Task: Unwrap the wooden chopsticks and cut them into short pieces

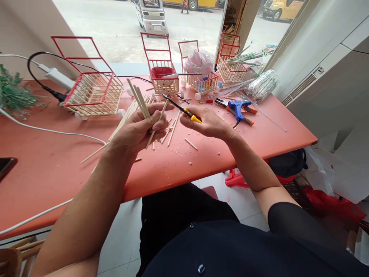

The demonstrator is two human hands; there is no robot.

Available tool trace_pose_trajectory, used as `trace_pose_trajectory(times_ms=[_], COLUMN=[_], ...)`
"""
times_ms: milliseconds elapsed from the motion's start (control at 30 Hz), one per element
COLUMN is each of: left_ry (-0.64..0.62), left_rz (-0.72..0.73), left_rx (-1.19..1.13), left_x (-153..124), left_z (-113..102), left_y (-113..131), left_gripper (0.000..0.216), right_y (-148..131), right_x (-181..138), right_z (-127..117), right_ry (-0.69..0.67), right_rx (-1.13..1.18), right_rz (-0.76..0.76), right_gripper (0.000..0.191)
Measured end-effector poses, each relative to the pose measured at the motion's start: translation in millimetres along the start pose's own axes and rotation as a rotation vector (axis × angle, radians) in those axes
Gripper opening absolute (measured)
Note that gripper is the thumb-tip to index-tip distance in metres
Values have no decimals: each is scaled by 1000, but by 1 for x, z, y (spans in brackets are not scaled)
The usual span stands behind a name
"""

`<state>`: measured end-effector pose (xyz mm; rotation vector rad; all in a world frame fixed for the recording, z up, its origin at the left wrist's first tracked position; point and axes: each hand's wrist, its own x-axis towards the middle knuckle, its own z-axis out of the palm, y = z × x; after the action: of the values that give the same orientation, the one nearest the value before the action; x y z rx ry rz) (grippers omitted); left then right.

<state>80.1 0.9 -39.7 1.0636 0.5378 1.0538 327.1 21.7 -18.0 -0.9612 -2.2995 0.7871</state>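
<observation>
My left hand (150, 125) is closed around several thin wooden sticks (139, 98), which point up and to the left. Between its thumb and fingers, one more stick (157, 123) slants apart from the bunch. My right hand (206, 121) grips a yellow-handled cutting tool (194, 117) with a long, narrow dark end. Its exact kind is hard to make out. The dark tip reaches left, close to the upper end of the slanted stick; whether they touch is unclear. Below and behind my left hand lie long loose sticks (122, 122) and short cut pieces (191, 144).
Small stick-built carts with red frames (95, 92) line the back of the red table (178, 173). One cart holds white cloth (199, 61). A blue glue gun (240, 109) and wrapped bundles (262, 85) lie at right. A white cable (54, 128) crosses the left side.
</observation>
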Motion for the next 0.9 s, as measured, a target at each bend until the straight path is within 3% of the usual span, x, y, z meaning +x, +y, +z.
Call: trace_pose_trajectory(times_ms=[433,767,900], left_ry=[-17,-42,-21], left_rz=[-10,14,16], left_rx=[-32,-44,-39], left_x=[-2,0,0], left_z=[1,-5,1], left_y=[2,-4,-1], left_gripper=[18,27,24], right_y=[-1,-2,-3], right_x=[-1,-4,-1], right_z=[2,5,4], right_ry=[84,134,50], right_rx=[-26,-7,29], right_rz=[-56,-70,-33], right_gripper=[58,64,66])
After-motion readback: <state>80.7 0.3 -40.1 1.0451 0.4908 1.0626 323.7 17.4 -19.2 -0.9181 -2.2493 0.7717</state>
